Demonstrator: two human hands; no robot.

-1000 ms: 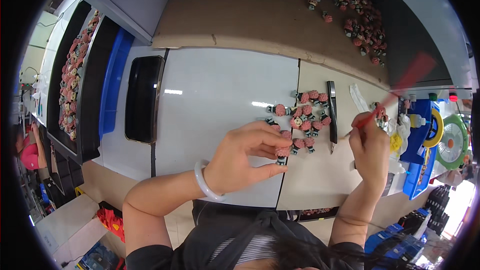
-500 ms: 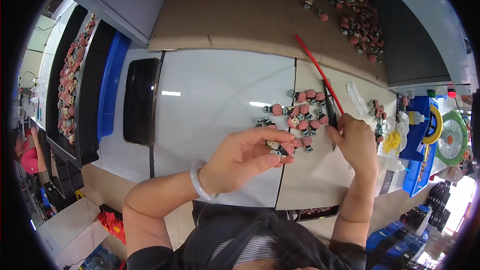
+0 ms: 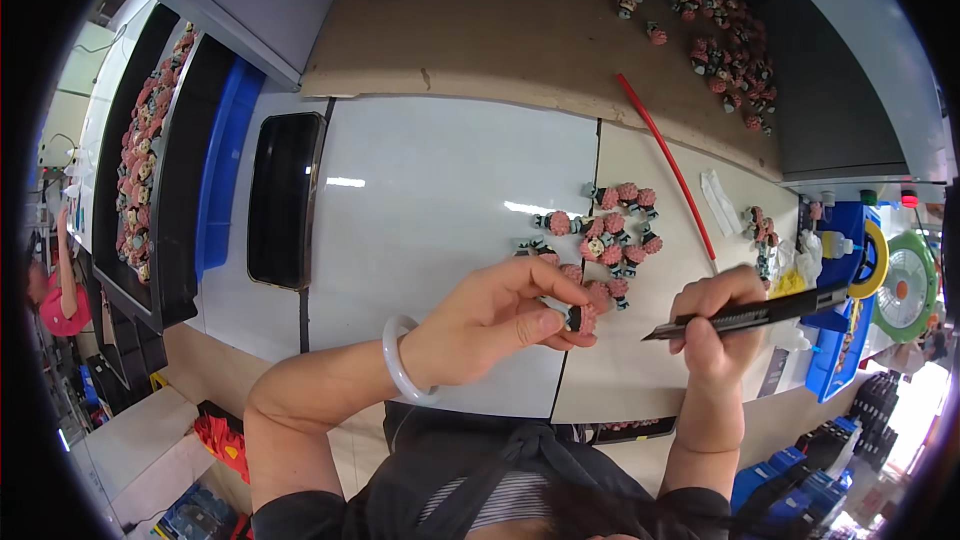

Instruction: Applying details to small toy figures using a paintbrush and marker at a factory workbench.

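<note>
Cutter [image 3: 800, 304] now up in the curled right hand [image 3: 722, 352]

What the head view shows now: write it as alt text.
A person's left hand pinches a small pink and dark figurine while the right hand holds a black craft knife, tip pointing left. Similar figurines lie clustered on the pale table just beyond, a red stick to their right.

The sleeves [image 3: 300, 514] are black, the bangle [image 3: 393, 364] whitish.
</note>
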